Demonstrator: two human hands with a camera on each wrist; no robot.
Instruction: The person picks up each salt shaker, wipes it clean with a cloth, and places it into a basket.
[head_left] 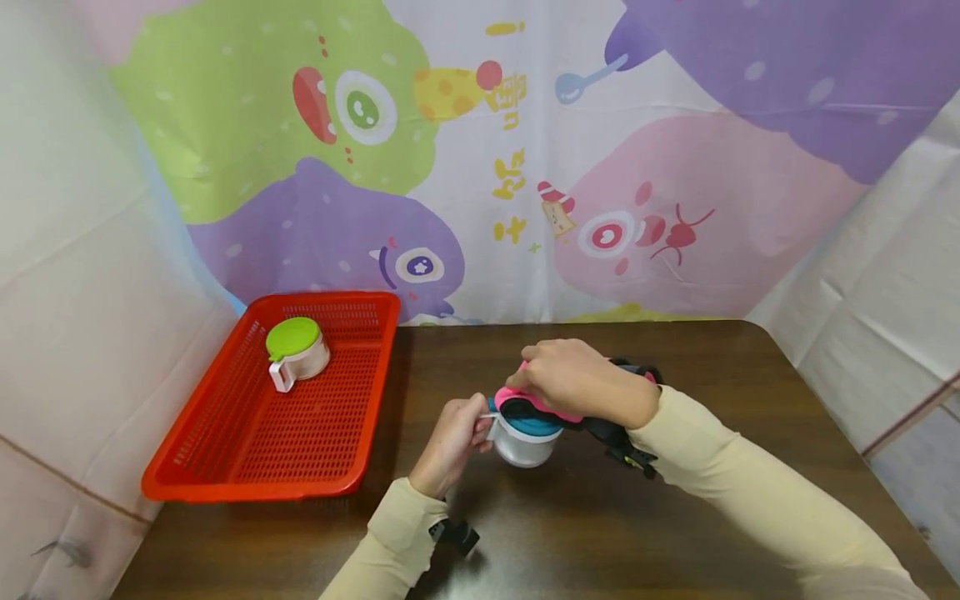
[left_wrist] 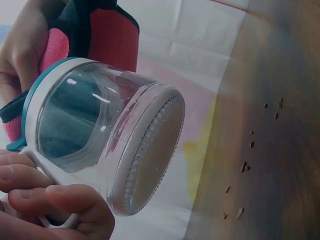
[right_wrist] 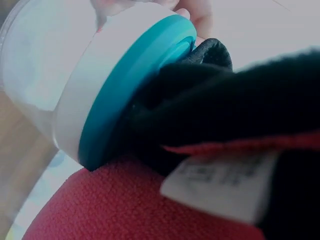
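Note:
My left hand [head_left: 453,437] grips the white handle of a clear seasoning jar [head_left: 525,452] with a teal lid [head_left: 538,427]. In the left wrist view the jar [left_wrist: 120,132] is tilted and looks clear, and its ribbed base faces the camera. My right hand [head_left: 573,379] holds a pink and black cloth [head_left: 513,399] against the lid. Up close in the right wrist view, the cloth [right_wrist: 100,205] touches the teal lid [right_wrist: 117,105] and has a white label [right_wrist: 215,185]. The right fingertips are hidden by the cloth.
A red plastic basket [head_left: 247,492] stands on the left of the brown table [head_left: 600,533]. Inside it is a similar jar with a green lid [head_left: 292,337]. Small dark crumbs [left_wrist: 244,167] lie on the tabletop. A cartoon-printed curtain [head_left: 510,283] hangs behind.

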